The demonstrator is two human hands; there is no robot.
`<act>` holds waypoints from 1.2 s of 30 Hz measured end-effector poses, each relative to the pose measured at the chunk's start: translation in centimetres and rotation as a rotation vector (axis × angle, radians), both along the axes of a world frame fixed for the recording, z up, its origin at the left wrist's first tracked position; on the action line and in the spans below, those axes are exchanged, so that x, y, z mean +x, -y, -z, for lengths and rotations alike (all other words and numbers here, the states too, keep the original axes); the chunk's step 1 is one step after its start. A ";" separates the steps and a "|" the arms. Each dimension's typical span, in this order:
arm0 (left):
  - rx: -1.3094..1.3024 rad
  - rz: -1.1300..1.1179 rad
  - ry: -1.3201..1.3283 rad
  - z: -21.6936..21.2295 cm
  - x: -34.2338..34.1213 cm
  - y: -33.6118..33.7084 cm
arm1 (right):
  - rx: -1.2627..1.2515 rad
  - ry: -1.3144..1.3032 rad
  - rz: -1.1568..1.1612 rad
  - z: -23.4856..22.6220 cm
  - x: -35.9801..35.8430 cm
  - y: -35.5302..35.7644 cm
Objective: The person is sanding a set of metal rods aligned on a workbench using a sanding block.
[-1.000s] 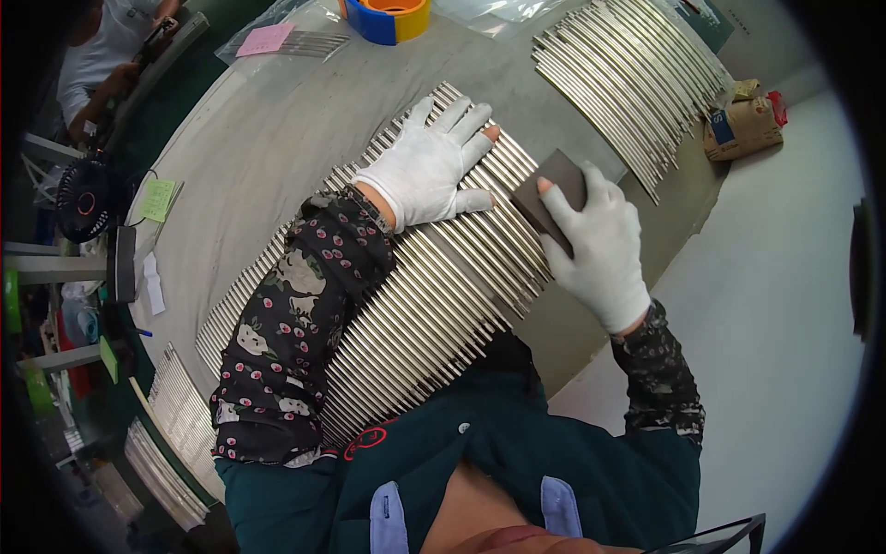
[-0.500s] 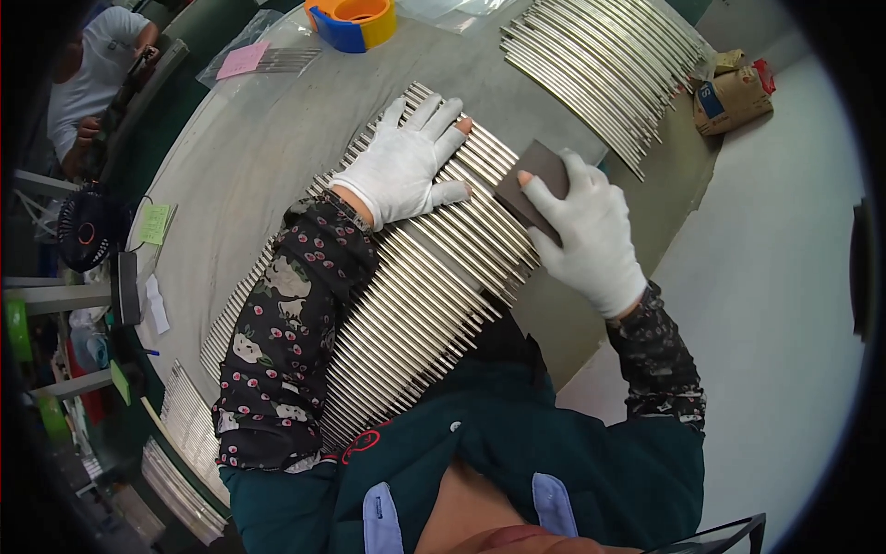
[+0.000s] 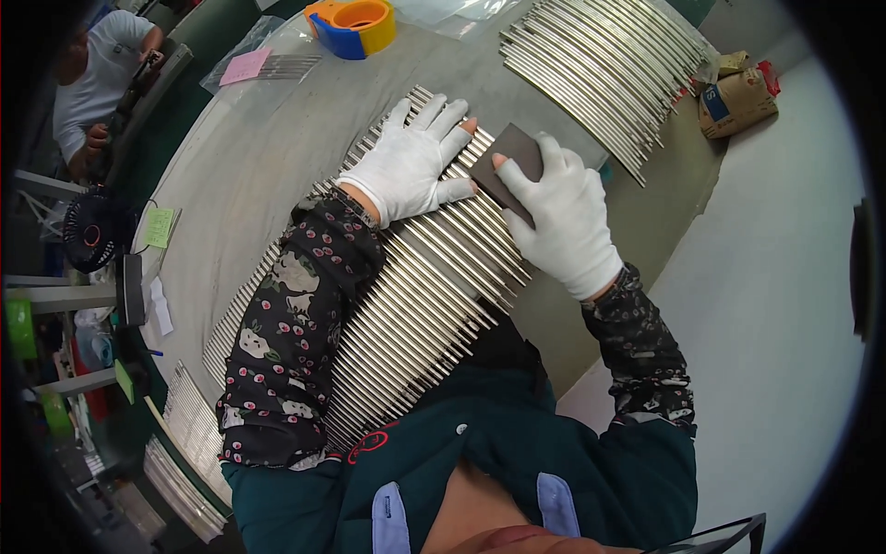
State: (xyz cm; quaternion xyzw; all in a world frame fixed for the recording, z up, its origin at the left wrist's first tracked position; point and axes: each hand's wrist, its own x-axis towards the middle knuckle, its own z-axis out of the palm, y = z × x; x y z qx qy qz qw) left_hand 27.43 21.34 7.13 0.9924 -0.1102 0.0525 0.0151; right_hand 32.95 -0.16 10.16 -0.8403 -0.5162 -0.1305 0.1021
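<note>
Rows of thin, shiny metal rods (image 3: 413,319) lie side by side on the table in front of me. My left hand (image 3: 413,159), in a white glove with a bare thumb or fingertip showing, rests flat on the upper rods with fingers spread. My right hand (image 3: 565,217), gloved likewise, grips a dark grey sanding sponge (image 3: 522,146) between thumb and fingers. The sponge is at the right-hand ends of the rods, close to my left fingertips. Its underside is hidden, so I cannot tell how it touches the rods.
Another batch of rods (image 3: 591,78) lies at the far right. A yellow and blue tape dispenser (image 3: 355,28) and a bagged bundle with a pink label (image 3: 245,66) are at the back. A brown sack (image 3: 738,102) stands beyond the table. At left are a black fan (image 3: 92,231) and another person (image 3: 106,83).
My right hand has moved left and slightly away from me with the sponge, nearer my left hand. My left hand stays on the rods, almost unmoved.
</note>
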 end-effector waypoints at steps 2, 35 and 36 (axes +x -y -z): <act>0.033 -0.026 0.002 0.0 -0.6 -0.2 | 0.023 -0.067 -0.046 -0.3 0.4 2.5; -0.037 -0.389 0.058 1.0 1.1 -0.1 | 0.120 -0.199 0.103 -0.1 -1.6 10.4; -0.038 -0.391 0.057 0.8 1.2 0.0 | 0.163 -0.184 0.104 -0.1 -1.5 10.2</act>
